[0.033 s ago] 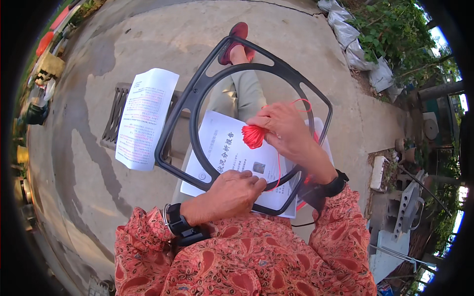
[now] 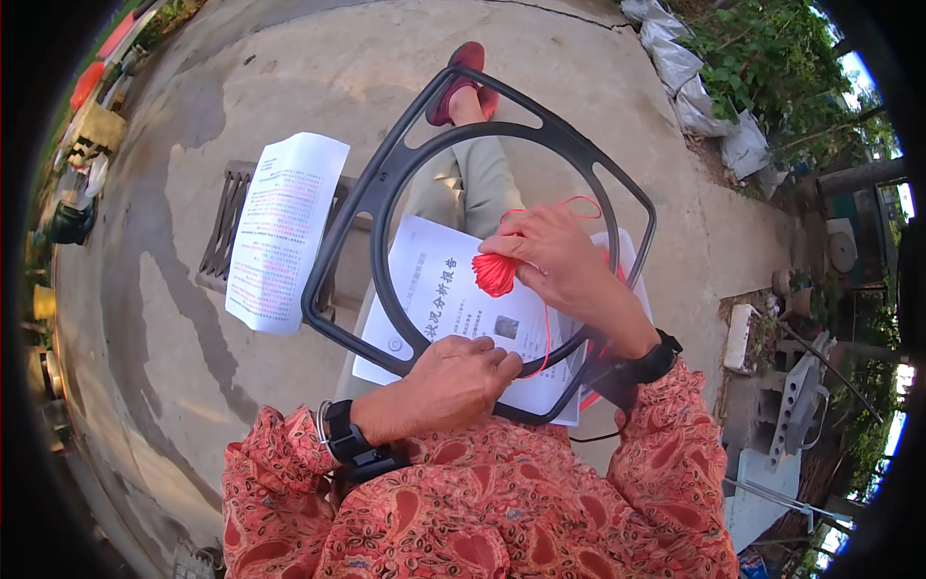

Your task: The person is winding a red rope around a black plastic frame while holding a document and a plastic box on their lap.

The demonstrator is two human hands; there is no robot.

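Left hand (image 2: 455,384) was curled round the black frame's near rim (image 2: 415,340), right hand (image 2: 559,256) pinching the red cord (image 2: 494,276) above the ring. Seemed mid cord-handling; next move probably called for some slack.

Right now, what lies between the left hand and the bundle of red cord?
In the head view, the printed white paper shows between the left hand and the bundle of red cord, with a red strand curving down on the right.
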